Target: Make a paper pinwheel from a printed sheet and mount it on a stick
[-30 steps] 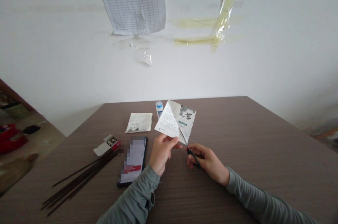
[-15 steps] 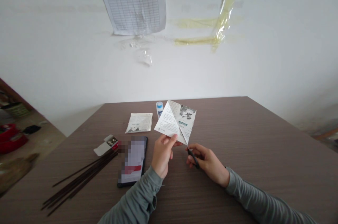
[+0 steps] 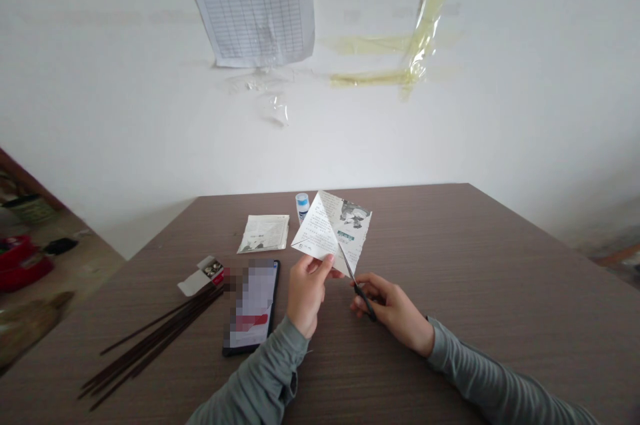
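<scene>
A printed paper square (image 3: 327, 228), like newsprint with a diagonal fold or crease, is pinched at its lower edge by my left hand (image 3: 309, 288). My right hand (image 3: 393, 308) is closed around the dark handles of a pair of scissors (image 3: 361, 295). The scissors' blades lie against the paper near its lower right part, pointing up and left along the diagonal. Behind the paper's left corner stands a glue stick (image 3: 302, 205) with a blue band, partly hidden. My fingers cover part of the scissors' handles.
A stack of folded printed paper (image 3: 263, 233) lies on the brown table (image 3: 450, 231), left of the glue stick. Nearer are a phone (image 3: 253, 308), a small open box (image 3: 203, 276) and several thin dark sticks (image 3: 150, 345). A wall with a taped sheet (image 3: 255, 11) rises behind.
The scissors have shifted very slightly, and their blades show a little more over the paper. My left hand and the paper stay almost in place.
</scene>
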`<state>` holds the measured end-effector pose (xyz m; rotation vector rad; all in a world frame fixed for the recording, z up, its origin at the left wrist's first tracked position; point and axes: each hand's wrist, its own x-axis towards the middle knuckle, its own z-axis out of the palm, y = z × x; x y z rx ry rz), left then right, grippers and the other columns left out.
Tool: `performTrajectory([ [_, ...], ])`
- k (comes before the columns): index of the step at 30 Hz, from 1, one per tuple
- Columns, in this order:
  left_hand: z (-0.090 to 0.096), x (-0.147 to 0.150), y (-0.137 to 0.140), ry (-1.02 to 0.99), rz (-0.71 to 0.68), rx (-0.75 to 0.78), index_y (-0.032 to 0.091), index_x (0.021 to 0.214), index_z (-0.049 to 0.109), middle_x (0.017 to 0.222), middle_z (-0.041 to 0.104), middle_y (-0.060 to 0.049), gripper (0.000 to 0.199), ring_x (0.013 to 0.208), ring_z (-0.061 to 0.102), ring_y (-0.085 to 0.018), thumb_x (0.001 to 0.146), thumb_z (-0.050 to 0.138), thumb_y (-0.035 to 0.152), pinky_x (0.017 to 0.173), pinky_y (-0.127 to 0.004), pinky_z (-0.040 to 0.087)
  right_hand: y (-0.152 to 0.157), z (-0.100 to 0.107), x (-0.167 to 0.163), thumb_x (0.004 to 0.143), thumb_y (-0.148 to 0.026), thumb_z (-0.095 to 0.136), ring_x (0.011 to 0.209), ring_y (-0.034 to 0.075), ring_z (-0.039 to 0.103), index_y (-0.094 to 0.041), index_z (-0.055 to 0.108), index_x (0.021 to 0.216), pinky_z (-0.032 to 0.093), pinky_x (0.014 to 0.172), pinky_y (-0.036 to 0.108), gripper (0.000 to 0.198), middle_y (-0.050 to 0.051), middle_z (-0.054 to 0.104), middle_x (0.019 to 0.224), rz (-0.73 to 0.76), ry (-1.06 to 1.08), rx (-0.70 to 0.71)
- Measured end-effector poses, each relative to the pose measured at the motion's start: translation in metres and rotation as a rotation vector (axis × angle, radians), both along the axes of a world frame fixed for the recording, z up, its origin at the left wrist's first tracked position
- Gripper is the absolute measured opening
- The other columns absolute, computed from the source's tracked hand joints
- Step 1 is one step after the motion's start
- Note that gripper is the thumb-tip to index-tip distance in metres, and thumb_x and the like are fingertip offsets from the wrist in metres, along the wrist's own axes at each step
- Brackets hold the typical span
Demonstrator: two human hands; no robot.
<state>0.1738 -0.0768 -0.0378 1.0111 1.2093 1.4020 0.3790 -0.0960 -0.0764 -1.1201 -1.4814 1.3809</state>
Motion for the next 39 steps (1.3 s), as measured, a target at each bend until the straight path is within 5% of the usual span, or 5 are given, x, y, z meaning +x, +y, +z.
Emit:
performTrajectory([
  [39,-0.0003,0.0006,-0.0021,0.011,-0.026,-0.031,0.022,0.096,0.083,0.085,0.089,-0.005,0.037,0.073,0.091,-0.028,0.085,0.106,0.049,0.043,-0.021,0.034,-0.0013,-0.0001,0.0003,0.081,-0.082,0.106,0.088,0.045,0.09,-0.032,0.086,0.115,0.076,0.09,0.059,0.064,0.012,0.089,0.089,0.024,0.025,-0.027],
])
